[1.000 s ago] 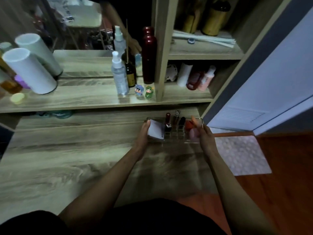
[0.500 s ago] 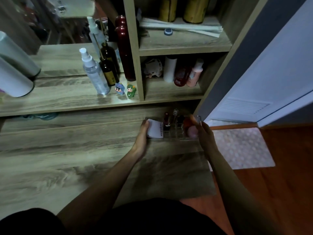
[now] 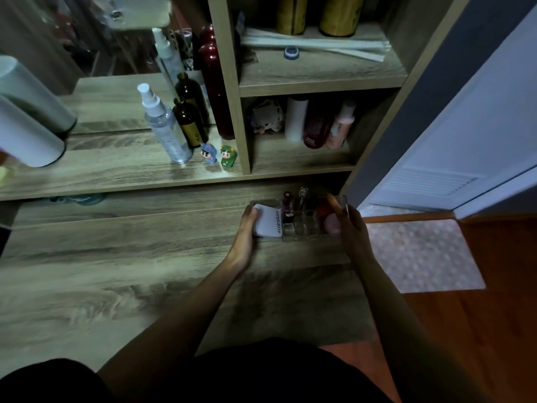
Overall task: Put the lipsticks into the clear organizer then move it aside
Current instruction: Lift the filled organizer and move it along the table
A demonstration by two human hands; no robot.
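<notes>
The clear organizer (image 3: 302, 225) sits at the back right of the wooden desk (image 3: 116, 271), close under the shelf edge, with both hands clasped on its 2 short ends. The left hand (image 3: 245, 234) wraps the left end, thumb against a white compact (image 3: 267, 221) lying in that compartment. The right hand (image 3: 350, 228) grips the right end, fingers curled over the rim. About 3 lipsticks (image 3: 287, 209) stand upright in the middle slots, and something red and pink fills the right compartment; I cannot tell what.

It looks like rigid, thin plastic, light and smooth, so probably slippery; the tall lipsticks sit loose and would likely tip if it tilts. Holding both ends level, or sliding it along the desk, seems safest.

Going left to right on the shelf above: white cylinders (image 3: 26, 135), a clear spray bottle (image 3: 165, 129), a brown bottle (image 3: 189, 123), 2 small figurines (image 3: 218, 154), then a cubby of bottles (image 3: 319, 123). The overhanging shelf edge limits lifting room; the desk in front is open.
</notes>
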